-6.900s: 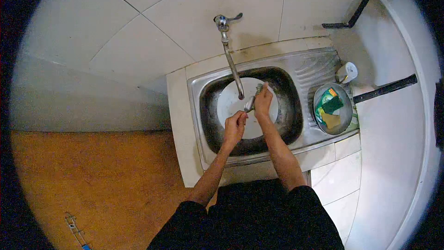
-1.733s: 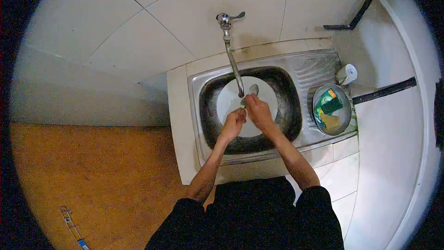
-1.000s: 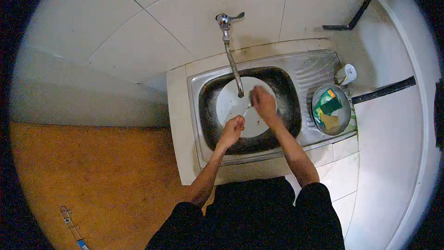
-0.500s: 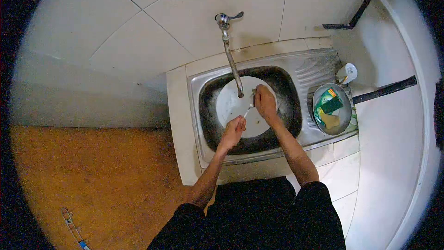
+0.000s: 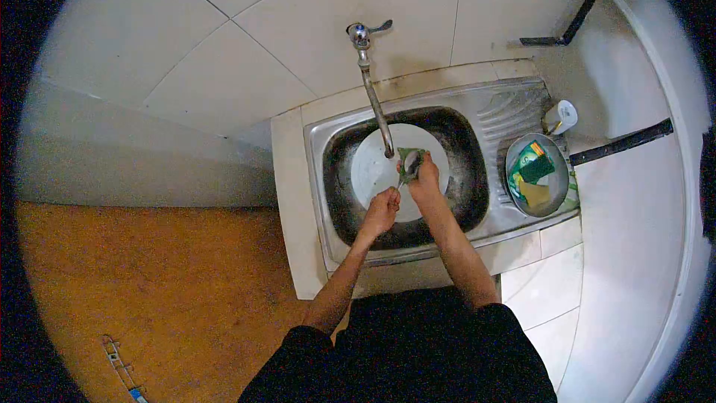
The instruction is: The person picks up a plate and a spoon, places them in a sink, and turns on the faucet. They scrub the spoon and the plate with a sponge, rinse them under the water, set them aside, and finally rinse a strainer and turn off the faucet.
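Over the sink, my left hand is closed on the thin handle of a metal utensil, which looks like a ladle or large spoon. My right hand presses a green scouring cloth around the utensil's rounded head. Both hands are close together above a large white plate lying in the sink basin. The faucet spout ends just above the plate, left of the cloth. Whether water is running cannot be made out.
The faucet rises at the back of the sink. On the drainboard to the right sits a metal bowl with a green packet and sponges, beside a white cup. A metal rack lies on the floor at lower left.
My right hand has moved down and left, nearer my left hand. The utensil's head and the green cloth now show more clearly between the fingers.
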The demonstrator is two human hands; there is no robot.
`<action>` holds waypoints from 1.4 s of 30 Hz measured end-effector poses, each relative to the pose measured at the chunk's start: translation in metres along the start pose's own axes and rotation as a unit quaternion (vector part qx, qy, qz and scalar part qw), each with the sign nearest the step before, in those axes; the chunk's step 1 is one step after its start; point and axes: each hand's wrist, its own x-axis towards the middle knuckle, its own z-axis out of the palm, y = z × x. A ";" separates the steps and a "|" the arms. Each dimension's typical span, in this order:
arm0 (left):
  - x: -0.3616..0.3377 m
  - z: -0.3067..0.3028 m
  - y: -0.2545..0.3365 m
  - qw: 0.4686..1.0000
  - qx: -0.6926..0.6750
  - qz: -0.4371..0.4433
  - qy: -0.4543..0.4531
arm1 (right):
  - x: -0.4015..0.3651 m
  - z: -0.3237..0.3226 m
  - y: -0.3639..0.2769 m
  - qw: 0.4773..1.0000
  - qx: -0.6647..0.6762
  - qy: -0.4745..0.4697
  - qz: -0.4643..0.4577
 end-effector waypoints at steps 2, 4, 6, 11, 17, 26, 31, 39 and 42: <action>0.002 -0.001 0.002 0.998 0.054 -0.012 -0.006 | 0.013 0.002 0.005 0.999 -0.024 0.037 -0.014; 0.001 -0.002 0.018 0.988 0.150 -0.030 -0.004 | 0.038 -0.005 0.020 0.948 -0.220 0.207 -0.098; -0.003 0.000 0.023 0.989 0.142 -0.040 0.014 | 0.041 -0.007 0.025 0.935 -0.269 0.190 -0.134; -0.006 -0.006 0.025 0.984 0.166 -0.049 0.039 | 0.084 -0.044 0.037 0.661 -0.658 0.072 -0.353; 0.003 -0.030 -0.016 0.996 -0.006 0.010 -0.084 | 0.025 0.006 -0.028 0.567 -0.760 -0.074 -0.309; 0.071 -0.041 0.007 0.992 -0.095 -0.026 -0.079 | 0.033 -0.013 -0.056 0.878 -0.350 0.084 -0.315; 0.106 -0.008 0.027 0.983 -0.130 -0.119 0.051 | 0.017 -0.028 -0.041 0.941 -0.283 0.088 -0.165; 0.126 -0.001 0.020 0.987 -0.067 -0.128 0.073 | 0.014 -0.055 -0.031 0.947 -0.278 0.109 -0.117; 0.111 -0.007 0.007 0.992 -0.121 -0.031 0.032 | 0.004 -0.061 -0.028 0.947 -0.284 0.103 -0.105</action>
